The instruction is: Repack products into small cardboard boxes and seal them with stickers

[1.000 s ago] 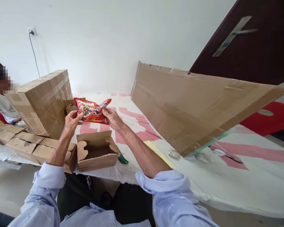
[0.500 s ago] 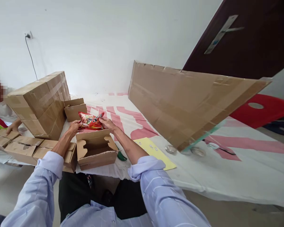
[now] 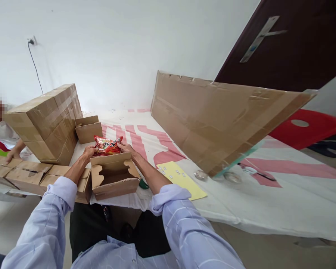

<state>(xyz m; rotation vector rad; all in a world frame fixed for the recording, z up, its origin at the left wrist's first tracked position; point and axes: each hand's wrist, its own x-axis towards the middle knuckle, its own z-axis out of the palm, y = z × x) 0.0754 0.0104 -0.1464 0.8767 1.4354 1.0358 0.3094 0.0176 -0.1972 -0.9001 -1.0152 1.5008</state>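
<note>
A red printed food packet (image 3: 108,146) is held between my two hands, just beyond an open cardboard box (image 3: 115,189). My left hand (image 3: 90,151) grips the packet's left end, and my right hand (image 3: 126,148) grips its right end. The open box stands at the table's front edge with its flaps raised; the part of its inside that shows is dark, and its floor is partly hidden. Behind the packet, to the left, stands another small open carton (image 3: 89,129).
Taped cartons (image 3: 44,123) are stacked at left, with a row of small boxes (image 3: 29,175) before them and a co-worker's hand (image 3: 14,152) on one. A yellow sheet (image 3: 182,181), tape rolls (image 3: 201,175) and a large cardboard panel (image 3: 224,123) lie rightward on the cloth-covered table (image 3: 268,213).
Both hands stay on the packet, which has shifted very slightly lower and its face has tipped a little. The whole view has moved slightly; the boxes stay in place.
</note>
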